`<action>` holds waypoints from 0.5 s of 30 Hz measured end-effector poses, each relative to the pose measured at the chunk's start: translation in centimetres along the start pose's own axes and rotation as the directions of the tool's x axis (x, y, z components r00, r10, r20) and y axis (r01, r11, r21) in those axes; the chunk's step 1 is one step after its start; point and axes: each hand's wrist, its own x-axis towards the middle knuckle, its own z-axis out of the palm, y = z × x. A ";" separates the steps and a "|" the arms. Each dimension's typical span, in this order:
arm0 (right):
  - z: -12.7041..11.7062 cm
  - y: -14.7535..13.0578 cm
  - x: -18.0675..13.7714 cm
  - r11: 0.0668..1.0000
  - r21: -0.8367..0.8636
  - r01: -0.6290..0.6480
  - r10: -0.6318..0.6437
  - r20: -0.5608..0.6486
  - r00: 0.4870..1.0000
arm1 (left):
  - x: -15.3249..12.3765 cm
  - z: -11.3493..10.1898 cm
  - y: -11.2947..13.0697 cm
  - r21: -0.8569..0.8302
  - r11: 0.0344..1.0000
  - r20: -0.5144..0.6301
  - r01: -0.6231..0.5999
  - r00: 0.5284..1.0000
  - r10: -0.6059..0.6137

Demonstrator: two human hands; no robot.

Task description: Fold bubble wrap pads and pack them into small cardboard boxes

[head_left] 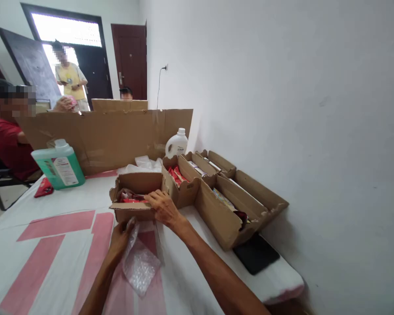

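My left hand is closed on a sheet of clear bubble wrap that hangs down over the white and pink table cover. My right hand rests with its fingers bent over the front edge of a small open cardboard box. Red packets lie inside that box. Both hands are right in front of the box.
More open cardboard boxes with packets line the wall side. A green jug, a white bottle, a black flat object and a tall cardboard sheet stand around. Three people are behind the cardboard.
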 end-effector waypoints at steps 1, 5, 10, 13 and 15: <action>-0.2 -0.7 -1.0 1.000 0.030 -0.007 0.009 -0.079 0.997 | -0.6 -0.3 0.0 -0.040 0.999 0.007 0.029 1.000 -0.029; 0.1 -4.5 -6.7 0.911 0.398 -0.104 0.245 -0.322 0.915 | -3.4 -2.0 -0.8 -0.243 0.960 0.010 0.141 0.990 -0.143; 4.1 -9.3 -12.9 0.198 0.883 -0.425 0.521 0.272 0.809 | -6.7 -3.4 -0.7 -0.401 0.890 -0.006 0.218 0.971 -0.240; 5.9 -10.5 -14.4 -0.110 0.892 -0.439 0.432 0.441 0.787 | -8.2 -3.9 0.1 -0.446 0.855 0.017 0.264 0.958 -0.287; 6.1 -10.8 -14.8 -0.163 0.864 -0.476 0.344 0.502 0.793 | -9.0 -4.2 0.5 -0.485 0.828 0.037 0.282 0.952 -0.303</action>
